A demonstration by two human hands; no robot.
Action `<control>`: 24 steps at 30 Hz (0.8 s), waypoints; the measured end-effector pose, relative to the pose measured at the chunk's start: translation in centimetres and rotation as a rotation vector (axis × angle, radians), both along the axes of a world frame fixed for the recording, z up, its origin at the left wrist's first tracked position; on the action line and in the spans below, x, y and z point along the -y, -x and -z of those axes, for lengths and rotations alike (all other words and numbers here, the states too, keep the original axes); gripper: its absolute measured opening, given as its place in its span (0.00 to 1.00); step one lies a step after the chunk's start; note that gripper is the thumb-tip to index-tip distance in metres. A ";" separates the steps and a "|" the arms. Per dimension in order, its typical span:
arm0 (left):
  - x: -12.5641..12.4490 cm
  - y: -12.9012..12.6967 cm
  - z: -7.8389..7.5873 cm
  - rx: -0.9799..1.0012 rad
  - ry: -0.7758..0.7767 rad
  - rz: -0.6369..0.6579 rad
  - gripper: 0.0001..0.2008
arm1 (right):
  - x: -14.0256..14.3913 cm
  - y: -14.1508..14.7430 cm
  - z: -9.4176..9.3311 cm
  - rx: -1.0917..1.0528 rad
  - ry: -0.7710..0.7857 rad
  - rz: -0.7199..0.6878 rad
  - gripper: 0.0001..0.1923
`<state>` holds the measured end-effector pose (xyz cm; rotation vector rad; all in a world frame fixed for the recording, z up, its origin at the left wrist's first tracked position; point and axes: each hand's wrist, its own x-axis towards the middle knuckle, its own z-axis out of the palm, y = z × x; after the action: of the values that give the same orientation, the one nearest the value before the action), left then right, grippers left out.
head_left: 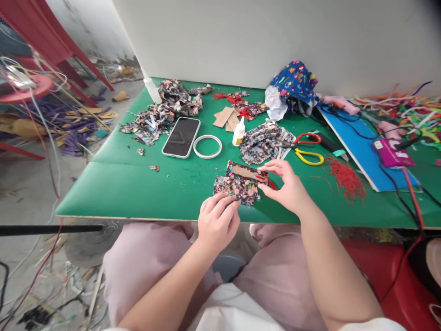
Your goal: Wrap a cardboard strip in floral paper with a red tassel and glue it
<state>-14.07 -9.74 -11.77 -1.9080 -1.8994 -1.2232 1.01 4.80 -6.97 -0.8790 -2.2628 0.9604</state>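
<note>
A small patterned fabric piece [238, 186] with a brown cardboard strip [245, 173] on it lies near the front edge of the green table [138, 188]. My left hand [217, 220] pinches the fabric's near edge. My right hand [287, 186] holds the piece's right side, fingertips on the cardboard strip and a red thread [264, 178] there.
A phone [181, 136], white ring [207, 146], glue bottle [239, 131], red and yellow scissors [306, 148], more patterned fabric [262, 142], fabric scraps [165, 110], red threads [346, 177], a blue board [358, 147] and a pink glue gun [392, 154] lie on the table.
</note>
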 end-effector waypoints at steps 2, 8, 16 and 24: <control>0.0 0.0 0.0 -0.027 0.031 0.030 0.10 | 0.4 0.2 0.0 0.046 -0.038 -0.032 0.22; -0.2 0.0 0.1 -0.021 0.040 0.033 0.10 | 0.9 0.8 0.7 0.186 -0.196 -0.135 0.19; -0.1 0.0 -0.1 -0.012 0.065 0.029 0.10 | 1.0 0.9 0.8 0.236 -0.225 -0.152 0.17; 0.0 -0.3 0.1 -0.008 0.065 0.028 0.10 | 0.9 1.0 1.2 0.234 -0.232 -0.170 0.17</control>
<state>-13.78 -9.75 -11.90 -1.9758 -1.9376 -1.1735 0.03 3.89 -8.15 -0.7385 -2.6201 0.6734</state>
